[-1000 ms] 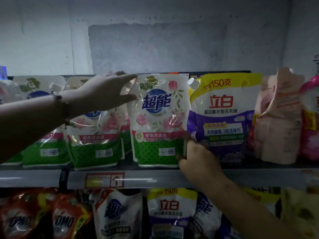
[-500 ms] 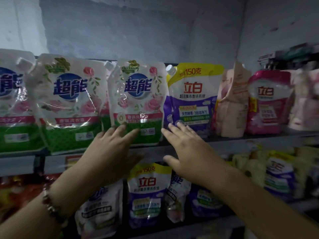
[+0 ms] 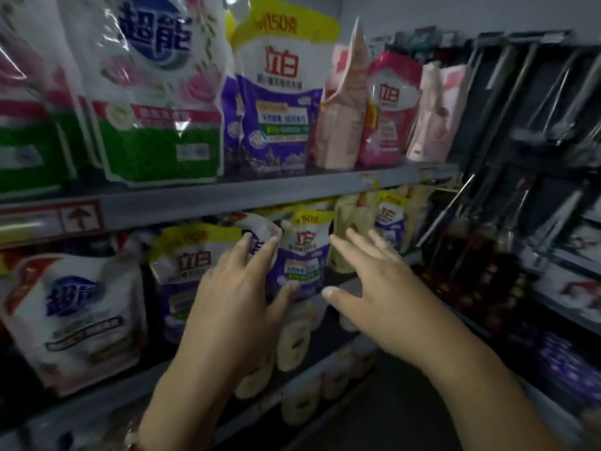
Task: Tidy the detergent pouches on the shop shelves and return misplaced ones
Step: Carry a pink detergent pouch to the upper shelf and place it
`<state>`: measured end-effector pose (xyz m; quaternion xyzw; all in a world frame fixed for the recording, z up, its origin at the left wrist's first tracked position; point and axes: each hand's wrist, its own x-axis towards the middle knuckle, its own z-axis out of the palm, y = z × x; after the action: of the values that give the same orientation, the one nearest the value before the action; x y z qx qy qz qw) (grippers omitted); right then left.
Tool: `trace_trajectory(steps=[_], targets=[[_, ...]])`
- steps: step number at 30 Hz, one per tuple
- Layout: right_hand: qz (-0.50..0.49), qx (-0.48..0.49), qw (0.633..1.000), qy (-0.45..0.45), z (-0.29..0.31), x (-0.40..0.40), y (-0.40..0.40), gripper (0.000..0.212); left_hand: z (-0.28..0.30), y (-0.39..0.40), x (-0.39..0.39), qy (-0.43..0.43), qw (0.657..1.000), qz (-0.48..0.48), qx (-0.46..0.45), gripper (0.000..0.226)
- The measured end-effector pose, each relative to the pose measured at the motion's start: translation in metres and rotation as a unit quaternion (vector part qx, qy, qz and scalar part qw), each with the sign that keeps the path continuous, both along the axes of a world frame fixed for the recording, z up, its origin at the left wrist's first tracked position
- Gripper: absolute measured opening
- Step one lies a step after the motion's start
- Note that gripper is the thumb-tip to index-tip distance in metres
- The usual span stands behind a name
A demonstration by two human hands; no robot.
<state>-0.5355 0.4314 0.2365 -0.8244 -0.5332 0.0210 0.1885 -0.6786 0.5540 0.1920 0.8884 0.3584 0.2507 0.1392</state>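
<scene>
- Both hands were up front and low, spread wide and holding nothing: the left hand point(image 3: 237, 297) had straight fingers, the right hand point(image 3: 374, 288) was fanned open.
- Left fingertips point(image 3: 271, 244) lay over the purple-and-yellow pouch point(image 3: 304, 255) on the middle shelf point(image 3: 374, 278); whether they touched it, I couldn't tell. The right hand hovered just beside it.
- Risk, I'd say: these soft pouches stood packed together, so a shove there could topple a neighbour off the edge.
- Further up, on the top shelf point(image 3: 292, 190), the green rose pouch point(image 3: 156, 102) stood upright.
</scene>
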Motion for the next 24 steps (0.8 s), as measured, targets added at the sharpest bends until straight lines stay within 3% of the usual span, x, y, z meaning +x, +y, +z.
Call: trace_trajectory(steps=[4,10,14,20,24], targets=[[-0.017,-0.012,1.000,0.022,-0.014,0.009,-0.024,0.070,-0.003,-0.016,0.019,0.033,0.999,-0.017,0.027,0.075],[-0.043,0.071,0.994,0.073,-0.036,0.049,-0.041,0.067,-0.002,-0.036,0.055,0.082,0.995,0.001,0.059,0.077],[-0.018,0.073,0.993,0.089,-0.042,0.093,-0.054,0.066,0.007,-0.055,0.096,0.095,0.993,0.012,0.067,0.077],[-0.008,0.088,0.990,0.113,-0.033,0.188,-0.087,0.067,0.043,-0.070,0.174,0.011,0.996,0.019,0.089,0.068],[0.002,0.092,0.990,0.106,-0.024,0.240,-0.101,0.066,0.047,-0.081,0.225,0.004,0.995,0.039,0.088,0.070]])
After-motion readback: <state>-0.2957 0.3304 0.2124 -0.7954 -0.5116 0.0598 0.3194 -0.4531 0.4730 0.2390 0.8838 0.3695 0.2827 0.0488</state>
